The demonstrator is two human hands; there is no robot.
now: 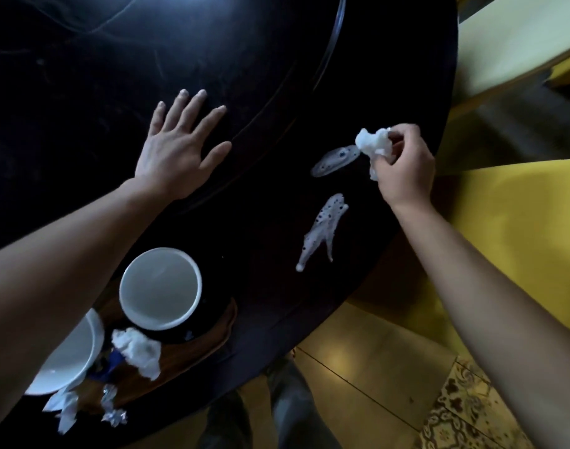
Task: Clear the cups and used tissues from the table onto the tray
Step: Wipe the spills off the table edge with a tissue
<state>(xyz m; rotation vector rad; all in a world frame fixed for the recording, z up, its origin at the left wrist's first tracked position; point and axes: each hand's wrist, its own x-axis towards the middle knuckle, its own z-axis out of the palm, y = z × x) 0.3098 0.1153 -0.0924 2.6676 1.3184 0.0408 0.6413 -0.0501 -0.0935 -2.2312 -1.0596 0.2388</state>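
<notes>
My right hand (406, 163) pinches a crumpled white tissue (372, 144) just above the black round table (277, 76), near its right edge. My left hand (176, 147) lies flat on the table with fingers spread, holding nothing. At the lower left a brown wooden tray (193, 348) carries a white cup (160, 288) on a dark saucer, a second white cup (66, 358) partly hidden by my left forearm, and a crumpled tissue (138, 350). More tissue scraps (65, 408) and a foil wrapper (112, 413) lie at the tray's near edge.
Two wet foamy smears sit on the table, one (333, 160) just left of the held tissue, the other (322, 228) below it. Yellow chairs (520, 228) stand to the right of the table. Tiled floor (374, 367) and my legs show below the table's edge.
</notes>
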